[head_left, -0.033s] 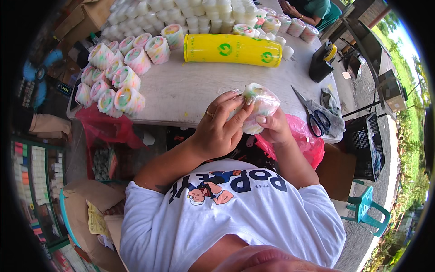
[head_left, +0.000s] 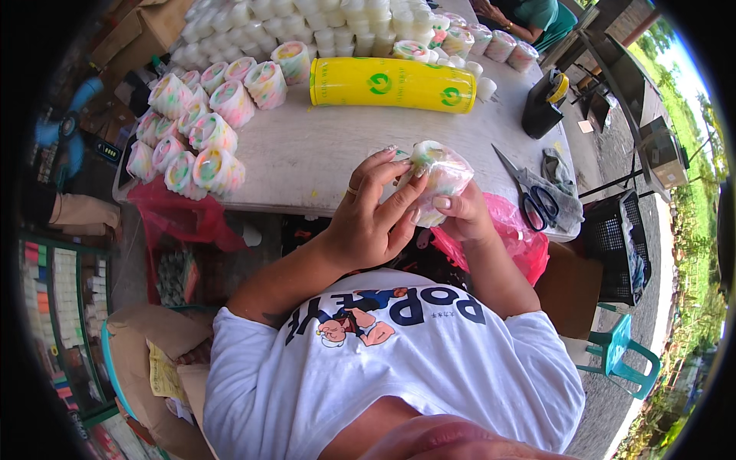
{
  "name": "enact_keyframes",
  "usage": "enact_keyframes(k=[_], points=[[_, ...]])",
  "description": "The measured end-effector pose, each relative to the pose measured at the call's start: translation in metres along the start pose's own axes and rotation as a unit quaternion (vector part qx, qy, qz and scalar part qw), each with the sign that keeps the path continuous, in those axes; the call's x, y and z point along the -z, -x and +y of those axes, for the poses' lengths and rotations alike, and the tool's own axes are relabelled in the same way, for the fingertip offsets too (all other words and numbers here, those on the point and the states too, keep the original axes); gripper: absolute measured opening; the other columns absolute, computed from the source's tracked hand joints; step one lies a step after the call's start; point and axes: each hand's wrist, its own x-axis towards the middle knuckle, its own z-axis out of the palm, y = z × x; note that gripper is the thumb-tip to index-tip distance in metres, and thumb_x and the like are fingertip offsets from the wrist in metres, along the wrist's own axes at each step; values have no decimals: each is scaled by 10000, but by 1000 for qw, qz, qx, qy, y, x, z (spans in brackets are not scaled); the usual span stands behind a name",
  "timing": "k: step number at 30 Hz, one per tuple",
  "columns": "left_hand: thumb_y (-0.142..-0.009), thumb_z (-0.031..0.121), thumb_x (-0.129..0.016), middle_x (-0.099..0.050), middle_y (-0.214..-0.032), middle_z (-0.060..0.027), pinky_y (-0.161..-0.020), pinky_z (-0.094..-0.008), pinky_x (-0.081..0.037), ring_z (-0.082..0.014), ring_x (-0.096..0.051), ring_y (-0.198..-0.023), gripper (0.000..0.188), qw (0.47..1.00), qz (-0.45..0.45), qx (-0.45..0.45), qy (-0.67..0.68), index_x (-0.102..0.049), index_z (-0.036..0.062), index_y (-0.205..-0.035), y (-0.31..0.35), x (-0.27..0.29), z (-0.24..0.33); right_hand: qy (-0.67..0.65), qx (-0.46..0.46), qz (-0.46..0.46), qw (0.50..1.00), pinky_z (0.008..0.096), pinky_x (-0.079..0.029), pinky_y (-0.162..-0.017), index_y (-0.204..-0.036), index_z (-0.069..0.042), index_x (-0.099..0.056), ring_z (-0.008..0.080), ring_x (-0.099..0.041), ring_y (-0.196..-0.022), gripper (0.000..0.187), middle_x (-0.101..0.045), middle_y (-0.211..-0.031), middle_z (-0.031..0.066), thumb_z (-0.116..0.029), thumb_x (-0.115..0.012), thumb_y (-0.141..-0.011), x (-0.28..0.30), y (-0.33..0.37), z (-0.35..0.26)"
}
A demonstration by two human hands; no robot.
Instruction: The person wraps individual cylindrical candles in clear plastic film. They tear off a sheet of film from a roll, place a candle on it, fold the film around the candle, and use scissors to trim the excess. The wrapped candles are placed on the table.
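Above the table's near edge, my right hand [head_left: 463, 215] grips a short round plastic-wrapped bundle [head_left: 443, 178], whitish with pink, green and yellow streaks. Its thumb presses the near side; the other fingers are mostly hidden behind. At the bundle's left side is my left hand [head_left: 376, 201], fingers spread, with the index fingertip and thumb against the wrap. The other fingertips reach past its upper left. A yellow roll of cling wrap [head_left: 392, 84] lies across the table beyond my hands. Similar wrapped bundles [head_left: 215, 132] are grouped on the left of the table.
Stacked translucent white cups [head_left: 307, 27] line the far side. Scissors [head_left: 529, 192] lie beside a grey cloth [head_left: 563, 203] at the table's right edge, near a black container [head_left: 546, 103]. Pink plastic [head_left: 514, 238] hangs below my right hand. Another person [head_left: 529, 19] sits across the table.
The fingers of my left hand have lifted and spread slightly at the wrap. My right hand and the bundle stay where they were.
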Motion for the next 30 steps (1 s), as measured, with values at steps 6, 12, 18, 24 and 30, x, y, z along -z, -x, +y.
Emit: enact_keyframes(k=[6,12,18,24,30], points=[[-832,272,-673,-306,-1409,-251,-1023,-526,-339,-470,-298,-1306,594,991,19,29,130,-436,206,-1373,13,-18,-12,26,29,-6,999,348,-436,-949,-1340,-21,-352,213,-537,-1116,840,-546,-1205,100,-103,-796,-632,6,-3,1],[-744,40,-722,-343,-1391,-267,-1014,-504,-370,-467,-348,-1289,846,965,79,-3,251,-251,175,-1434,31,-61,-29,135,17,-37,990,335,-400,-982,-1363,-2,-332,184,-510,-1130,889,-536,-1213,82,-152,-844,-651,-1,-6,-11],[-712,29,-749,-374,-1367,-251,-1005,-485,-384,-436,-402,-1251,847,981,33,14,193,-264,132,-1399,21,-44,-31,249,-11,-32,968,336,-367,-1012,-1371,19,-330,194,-489,-1167,884,-515,-1269,96,-214,-839,-688,13,-2,-29],[-695,179,-817,-382,-1331,-235,-987,-473,-396,-396,-423,-1217,849,973,108,6,206,-292,123,-1360,20,-60,-36,216,2,-22,976,353,-360,-1020,-1371,9,-366,206,-481,-1188,881,-506,-1299,106,-270,-838,-682,1,-1,-18],[-706,166,-808,-436,-1262,-223,-931,-432,-449,-353,-497,-1139,762,972,84,28,216,-342,106,-1306,32,-52,-39,483,251,346,765,332,-410,-956,-1271,-1,-510,215,-506,-1176,609,-555,-1253,147,-336,-733,-813,112,-24,-126]])
